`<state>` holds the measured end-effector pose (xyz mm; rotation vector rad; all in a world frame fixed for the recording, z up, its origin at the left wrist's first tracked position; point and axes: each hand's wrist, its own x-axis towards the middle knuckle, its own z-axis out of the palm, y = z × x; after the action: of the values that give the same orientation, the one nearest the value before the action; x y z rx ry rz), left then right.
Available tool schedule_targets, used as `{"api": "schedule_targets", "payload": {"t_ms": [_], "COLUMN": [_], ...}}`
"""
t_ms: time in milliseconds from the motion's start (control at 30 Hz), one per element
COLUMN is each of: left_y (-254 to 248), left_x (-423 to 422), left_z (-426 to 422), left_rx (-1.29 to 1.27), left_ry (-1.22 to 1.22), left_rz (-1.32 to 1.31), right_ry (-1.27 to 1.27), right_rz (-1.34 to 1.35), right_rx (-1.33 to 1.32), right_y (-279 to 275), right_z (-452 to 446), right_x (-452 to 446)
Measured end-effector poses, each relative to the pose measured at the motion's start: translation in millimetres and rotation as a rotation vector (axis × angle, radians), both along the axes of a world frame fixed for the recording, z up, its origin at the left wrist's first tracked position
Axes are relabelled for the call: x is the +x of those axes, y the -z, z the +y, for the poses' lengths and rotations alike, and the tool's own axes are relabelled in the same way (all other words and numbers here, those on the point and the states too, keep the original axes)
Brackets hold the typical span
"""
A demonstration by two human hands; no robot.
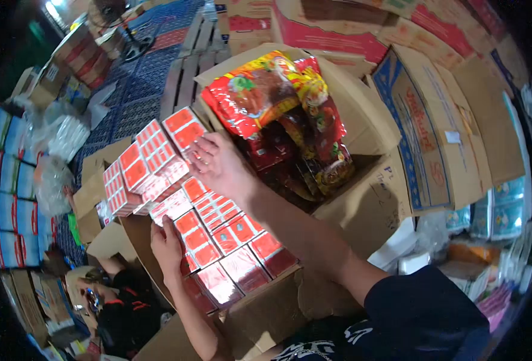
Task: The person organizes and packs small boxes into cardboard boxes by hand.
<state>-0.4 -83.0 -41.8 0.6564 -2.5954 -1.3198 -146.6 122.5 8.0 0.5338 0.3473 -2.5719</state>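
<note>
A cardboard carton (135, 237) in front of me holds rows of shiny, wrapped red-and-white boxes (239, 233). More boxes (158, 147) of the same kind are stacked higher at its far left end. My right hand (221, 163) reaches across with fingers spread, its fingertips at the side of this raised stack. My left hand (167, 248) lies along the left side of the carton, fingers stretched out against the boxes. Neither hand is closed round a box. The undersides of the raised boxes are hidden.
Beyond my right forearm, an opened carton (362, 186) holds red and yellow food packets (254, 90). A larger printed carton (428, 129) stands right. Blue-and-white packs (13, 192) are stacked at far left. A person (128, 307) in dark clothing is at lower left.
</note>
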Motion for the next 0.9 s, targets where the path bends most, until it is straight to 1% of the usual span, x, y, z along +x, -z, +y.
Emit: {"api": "schedule_targets", "payload": {"t_ms": [67,233,300,333,400,500,600,633,700,733,767,800,867,900], "left_y": [5.5,8.1,8.6,9.8,12.7,17.0,19.2,13.9,-0.2,-4.6,-3.9,-0.4,6.1,9.2], "left_x": [-0.7,0.3,2.0,2.1,3.9,3.6,0.6,1.3,1.6,-0.3,-2.7,-2.4,0.2,0.2], "left_z": [-1.6,-6.3,-3.8,-3.5,-7.2,-16.5,-27.9,-23.5,-12.6,-7.6,-6.7,-9.9,-20.7,-23.6], "left_rx": [-0.005,-0.061,-0.125,-0.158,-0.149,-0.129,0.280,0.277,0.594,0.757,0.762,0.831,0.956,0.946], "left_ry": [-0.013,0.056,0.074,0.081,0.081,0.062,-0.099,-0.107,-0.093,-0.082,-0.092,-0.091,-0.086,-0.095], "left_rz": [0.076,0.042,0.084,0.106,0.057,-0.023,0.016,0.017,-0.110,-0.156,-0.107,-0.125,-0.158,-0.112], "right_ry": [0.010,0.024,-0.077,-0.071,-0.170,-0.163,-0.172,-0.185,-0.214,-0.224,-0.241,-0.267,-0.256,-0.280], "right_rz": [-0.003,0.000,-0.018,-0.032,0.009,-0.083,-0.153,-0.169,-0.157,-0.181,-0.191,-0.148,-0.205,-0.166], "right_rx": [0.036,0.081,0.137,0.133,0.130,0.138,0.157,0.172,0.195,0.164,0.135,0.140,0.189,0.183], "right_y": [2.2,18.1,16.9,15.6,14.2,17.5,22.7,23.9,24.5,30.5,34.2,30.0,20.9,21.3], "right_z": [-0.5,-16.3,-29.5,-33.5,-41.8,-54.1,-63.8,-69.0,-77.3,-81.8,-88.5,-89.7,-84.1,-86.0], "right_x": [-2.9,-2.2,4.9,7.8,14.2,24.5,37.3,42.1,52.5,57.6,58.8,60.9,69.8,73.4]}}
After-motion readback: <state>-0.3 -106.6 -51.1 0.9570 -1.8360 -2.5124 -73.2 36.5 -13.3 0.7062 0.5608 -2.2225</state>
